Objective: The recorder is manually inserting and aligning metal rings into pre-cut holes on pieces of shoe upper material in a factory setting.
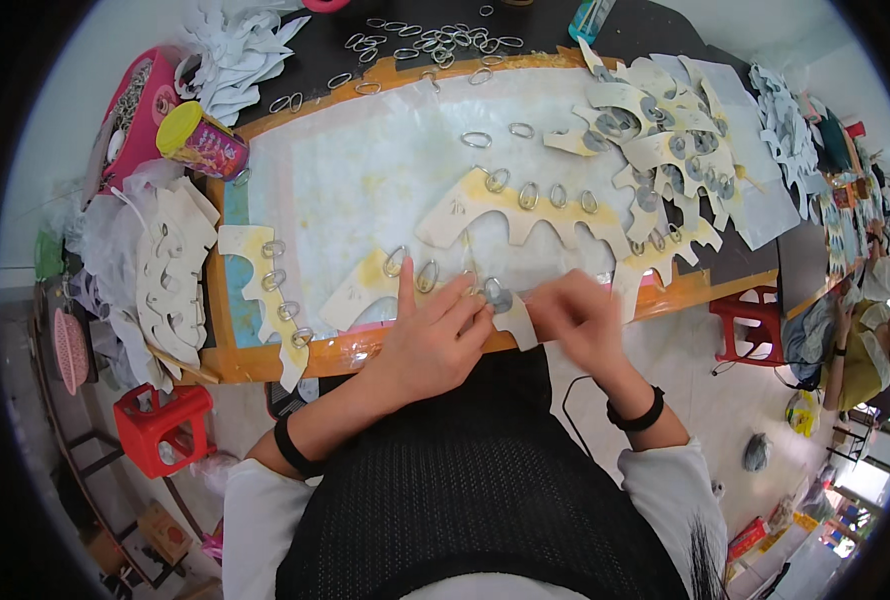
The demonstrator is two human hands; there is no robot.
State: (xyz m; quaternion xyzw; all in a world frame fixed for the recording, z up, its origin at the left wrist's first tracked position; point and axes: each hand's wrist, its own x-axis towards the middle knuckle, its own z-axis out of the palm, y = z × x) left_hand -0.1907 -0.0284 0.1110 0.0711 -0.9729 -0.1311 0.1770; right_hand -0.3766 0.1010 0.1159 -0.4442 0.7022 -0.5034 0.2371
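A broad dark tabletop [310, 45], faced with a taped-down pale sheet [355, 150], carries a spread of scalloped cream pieces, the biggest heap [620, 95] crowding its right rear. One long piece [455, 215] lies mid-sheet with oval loops along its edge, while a shorter one [240, 240] at left pokes its tip past the front edge, where a passing forearm could catch it and drag it off. Nearest the wearer, the piece in work [350, 295] lies slantwise along the front edge beneath the hands. The left hand [435, 335] is half open, little finger extended, the other fingers bent over the piece; whether they pinch anything cannot be told. The right hand [580, 325], blurred, curls its fingers just beyond the piece's right end, its grip unreadable. A grey disc [502, 299] shows between the hands beside the left fingertips. Smallest are the metal loops, one [427, 277] beside the left hand's fingers: a brush of that hand could knock it askew, and if the yellowish band is wet adhesive, as seems possible, stray fingers could smear it.
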